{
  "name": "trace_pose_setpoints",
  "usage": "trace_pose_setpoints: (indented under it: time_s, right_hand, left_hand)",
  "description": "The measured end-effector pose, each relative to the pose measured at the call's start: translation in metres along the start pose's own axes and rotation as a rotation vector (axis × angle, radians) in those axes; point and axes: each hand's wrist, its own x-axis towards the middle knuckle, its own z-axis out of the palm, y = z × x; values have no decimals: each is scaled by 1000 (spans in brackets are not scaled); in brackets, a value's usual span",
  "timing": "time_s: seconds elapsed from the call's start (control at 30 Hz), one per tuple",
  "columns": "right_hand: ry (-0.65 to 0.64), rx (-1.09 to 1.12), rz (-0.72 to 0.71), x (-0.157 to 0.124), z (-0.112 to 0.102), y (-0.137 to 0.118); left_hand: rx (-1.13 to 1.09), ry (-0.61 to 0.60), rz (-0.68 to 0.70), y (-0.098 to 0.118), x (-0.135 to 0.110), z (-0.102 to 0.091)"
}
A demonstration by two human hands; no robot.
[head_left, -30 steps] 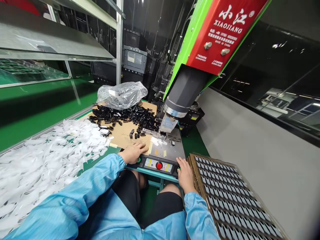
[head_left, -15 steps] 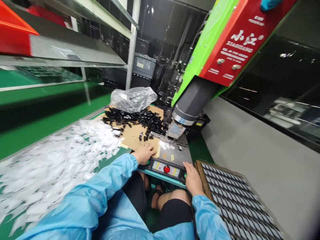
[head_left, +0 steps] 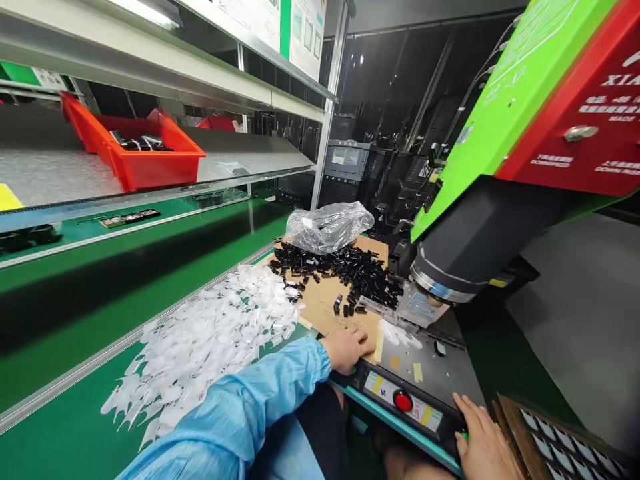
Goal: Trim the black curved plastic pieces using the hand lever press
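Observation:
My left hand (head_left: 347, 349) lies over the left end of a black control panel (head_left: 370, 400), fingers together and extended, beside a green button. At the panel's right end, my right hand (head_left: 485, 437) rests with its fingers stretched out, a green button (head_left: 465, 437) partly showing under it. Neither hand holds anything. Between them sits a red round button (head_left: 403, 401). Behind the panel is a grey metal plate (head_left: 445, 377), carrying a few white pieces (head_left: 400, 333) and a small black part (head_left: 440, 348) under the machine's metal-collared head (head_left: 440, 287).
White plastic pieces (head_left: 220, 333) are heaped at the left. Small black parts (head_left: 360, 273) cover cardboard (head_left: 320, 303), with a clear plastic bag (head_left: 330, 227) behind. A red bin (head_left: 160, 167) sits on the shelf. The green and red machine (head_left: 500, 120) overhangs; a parts tray (head_left: 515, 427) is right.
The view has swung left, bringing the red bin and more shelf into sight, while the scene shifts right in frame. Both hands remain at the panel's ends.

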Motion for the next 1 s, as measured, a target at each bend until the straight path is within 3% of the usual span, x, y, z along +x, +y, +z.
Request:
trace_pose_setpoints:
  time_s: [0.17,0.37,0.47,0.63,0.83,1.0]
  right_hand:
    - [-18,20,46,-3,0,-2]
    - [-14,43,121,-2,-8,-12]
    - [2,89,184,6,-25,-31]
    - [-26,242,287,40,-55,-71]
    - [12,353,330,104,-35,-82]
    - [12,464,354,160,-13,-93]
  left_hand:
    - [-75,-138,28,-5,12,-15]
    - [-246,-232,-17,-22,32,-51]
    - [-312,-140,-35,-31,42,-58]
    - [-421,181,-138,-38,60,-46]
    - [-627,317,-256,-29,92,-26]
    - [-739,311,-249,-3,127,-29]
